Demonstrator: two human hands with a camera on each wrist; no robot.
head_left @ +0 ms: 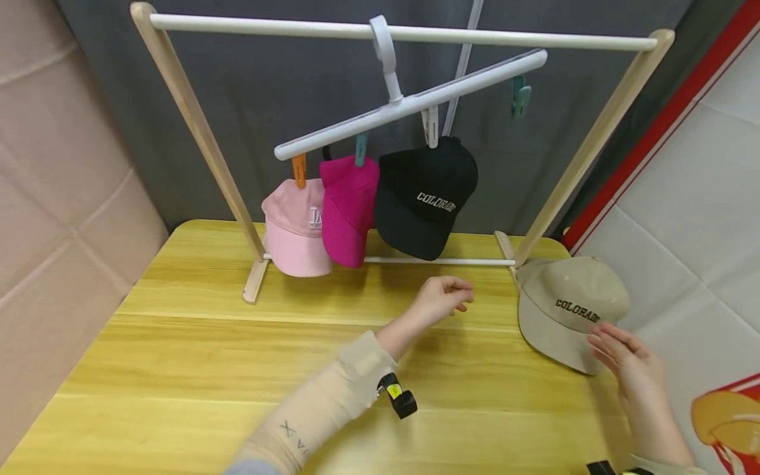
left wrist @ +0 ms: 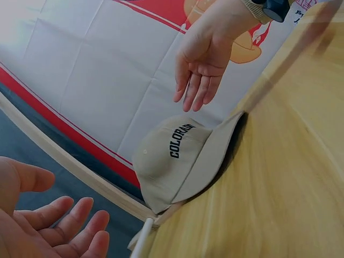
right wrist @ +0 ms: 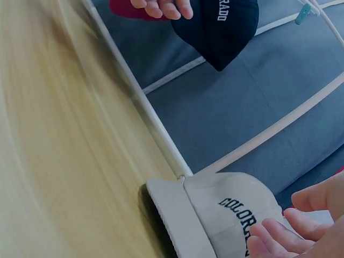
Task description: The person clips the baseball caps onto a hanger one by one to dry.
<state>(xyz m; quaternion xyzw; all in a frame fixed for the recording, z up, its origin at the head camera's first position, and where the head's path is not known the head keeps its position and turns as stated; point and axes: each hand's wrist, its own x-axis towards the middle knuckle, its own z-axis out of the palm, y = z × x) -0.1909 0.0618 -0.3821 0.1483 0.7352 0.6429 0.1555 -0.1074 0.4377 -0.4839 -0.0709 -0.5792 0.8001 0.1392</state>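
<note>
A beige cap (head_left: 572, 303) lettered COLORADO sits at the table's right edge, by the rack's right foot. My right hand (head_left: 632, 373) is beside its front with the fingers loosely extended; the left wrist view shows a gap between hand and cap (left wrist: 174, 161). Over the table, below the hanging caps, my left hand (head_left: 436, 303) holds nothing, its fingers loosely bent. From a tilted white hanger (head_left: 410, 104) hang a light pink cap (head_left: 299, 227), a magenta cap (head_left: 350, 211) and a black COLORADO cap (head_left: 427, 198), each on a clip.
The hanger hooks over the white top bar (head_left: 285, 25) of a wooden rack (head_left: 202, 132). A green clip (head_left: 520, 97) hangs without a cap at the hanger's raised right end. A white lower bar (head_left: 439, 262) crosses near the back of the wooden table (head_left: 208, 369).
</note>
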